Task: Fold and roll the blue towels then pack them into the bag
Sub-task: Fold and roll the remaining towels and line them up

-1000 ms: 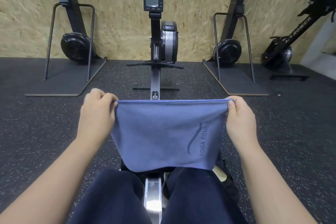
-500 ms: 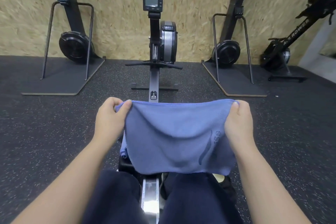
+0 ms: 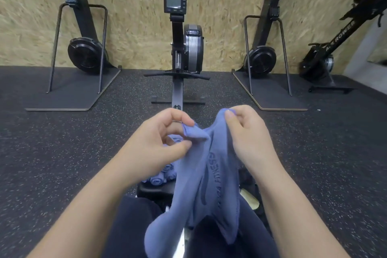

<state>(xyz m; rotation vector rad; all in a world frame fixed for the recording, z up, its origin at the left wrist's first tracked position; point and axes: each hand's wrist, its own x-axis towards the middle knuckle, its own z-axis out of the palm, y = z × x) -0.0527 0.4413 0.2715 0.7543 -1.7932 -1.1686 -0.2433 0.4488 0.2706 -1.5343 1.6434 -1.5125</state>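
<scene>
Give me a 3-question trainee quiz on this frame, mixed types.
1. True or false: both hands pinch the towel.
2. Rolled towels lie: A) below the left hand B) on the wall C) in the right hand.
3. Fill in: the towel hangs down over the person's ____.

Key: 1 true; 2 A; 3 legs.
</scene>
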